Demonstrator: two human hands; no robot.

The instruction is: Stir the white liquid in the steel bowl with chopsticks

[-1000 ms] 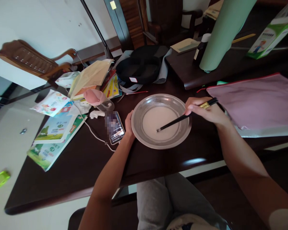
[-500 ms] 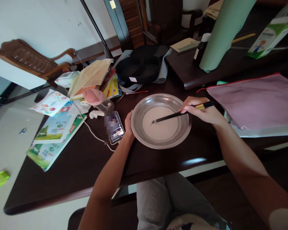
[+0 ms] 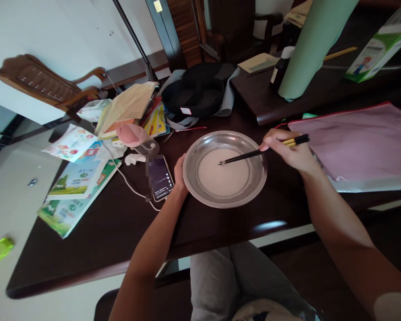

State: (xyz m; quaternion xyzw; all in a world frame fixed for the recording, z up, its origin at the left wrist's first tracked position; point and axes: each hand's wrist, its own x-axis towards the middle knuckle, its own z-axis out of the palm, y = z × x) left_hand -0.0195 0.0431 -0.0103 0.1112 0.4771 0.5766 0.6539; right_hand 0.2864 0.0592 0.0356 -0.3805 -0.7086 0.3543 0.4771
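A round metal basin [image 3: 191, 187] stands on the dark table with a milky white liquid [image 3: 223, 178] in its bottom. Against its left rim rests my left hand [image 3: 179, 173], its fingers partly hidden behind the basin's side. My right hand [image 3: 282, 145] is closed round a pair of black chopsticks [image 3: 245, 155] with gold bands near the upper end. They slant down to the left over the basin, and their tips are at the white liquid. Just left of my left hand lies a phone [image 3: 162, 180] with its screen lit.
Booklets [image 3: 75, 187], a white cable [image 3: 128, 185] and a pink-topped container [image 3: 133, 135] lie on the left. A black bag [image 3: 195, 96] sits behind the basin. A pink zip pouch [image 3: 361, 147] is at the right, and a green roll [image 3: 312, 53] stands behind it.
My right hand has moved to the right with the chopsticks, and their tips have shifted right and slightly up in the basin. My left hand stays at the rim. The phone's picture has changed.
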